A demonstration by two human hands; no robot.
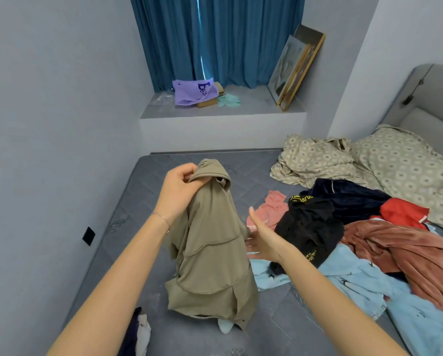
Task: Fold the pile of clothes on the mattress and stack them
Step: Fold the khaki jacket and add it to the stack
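Step in hand, as judged: one garment taken up from the pile for folding. The left hand pinches the top edge of a khaki garment, which hangs bunched with its lower end resting on the grey mattress; the right hand, fingers straight and holding nothing, sits just right of the cloth at mid-height. The unfolded pile of clothes lies to the right on the mattress; the next move likely calls for the right hand to catch a second edge and spread the garment flat.

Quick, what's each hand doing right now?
Left hand: grips the khaki garment.
Right hand: open, holding nothing.
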